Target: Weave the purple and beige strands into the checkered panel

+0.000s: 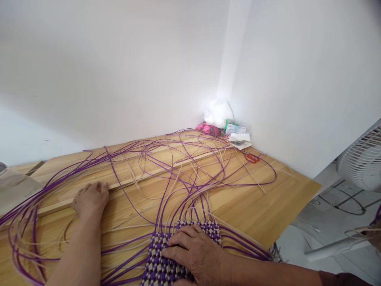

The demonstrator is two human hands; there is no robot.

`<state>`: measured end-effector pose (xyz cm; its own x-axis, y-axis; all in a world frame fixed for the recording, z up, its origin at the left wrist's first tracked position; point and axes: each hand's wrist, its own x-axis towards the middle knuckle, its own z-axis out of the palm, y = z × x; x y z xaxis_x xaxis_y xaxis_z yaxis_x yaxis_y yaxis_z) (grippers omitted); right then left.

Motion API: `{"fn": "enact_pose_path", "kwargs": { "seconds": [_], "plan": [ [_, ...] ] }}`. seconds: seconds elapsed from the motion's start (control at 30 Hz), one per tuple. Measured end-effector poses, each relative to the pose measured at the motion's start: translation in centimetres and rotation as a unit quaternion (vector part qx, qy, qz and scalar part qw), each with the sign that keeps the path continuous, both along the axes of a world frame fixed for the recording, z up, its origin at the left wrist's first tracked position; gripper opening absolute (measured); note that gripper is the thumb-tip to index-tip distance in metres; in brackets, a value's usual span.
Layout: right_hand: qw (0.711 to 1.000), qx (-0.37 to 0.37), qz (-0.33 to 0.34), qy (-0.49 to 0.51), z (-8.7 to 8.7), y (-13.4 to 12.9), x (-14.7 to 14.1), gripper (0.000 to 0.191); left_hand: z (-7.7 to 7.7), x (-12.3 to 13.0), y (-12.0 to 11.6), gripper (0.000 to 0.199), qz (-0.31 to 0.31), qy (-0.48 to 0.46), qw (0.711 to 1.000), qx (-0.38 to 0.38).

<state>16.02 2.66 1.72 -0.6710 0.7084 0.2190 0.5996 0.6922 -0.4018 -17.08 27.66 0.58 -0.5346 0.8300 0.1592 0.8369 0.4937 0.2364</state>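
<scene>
A woven piece of purple and beige cord, knotted in a checked pattern, lies at the bottom centre. Across it rests my right hand, palm down, with fingers apart and slightly bent. Long purple cords and beige cords fan out from its sides and far edge. At the left, my left hand rests over the near edge of a raised wooden board, fingers loosely bent and no cord visible in them. Its palm and the undersides of its fingers are hidden.
Loose cords loop over the wooden table. A white bag, a pink packet and labelled packets sit in the wall corner. Orange-handled scissors lie nearby. A fan stands beyond the table's right edge.
</scene>
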Motion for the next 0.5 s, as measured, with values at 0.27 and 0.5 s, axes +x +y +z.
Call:
{"fn": "enact_pose_path", "kwargs": {
  "seconds": [0.27, 0.5],
  "plan": [
    [1.0, -0.016, -0.002, 0.0, 0.9, -0.11, 0.04, 0.061, -0.34, -0.39, 0.0, 0.054, -0.045, 0.01, 0.999, -0.003],
    [1.0, -0.017, 0.0, 0.02, 0.32, -0.18, 0.13, 0.062, 0.21, -0.21, -0.59, 0.065, -0.066, -0.015, 0.998, 0.009]
  ]
}}
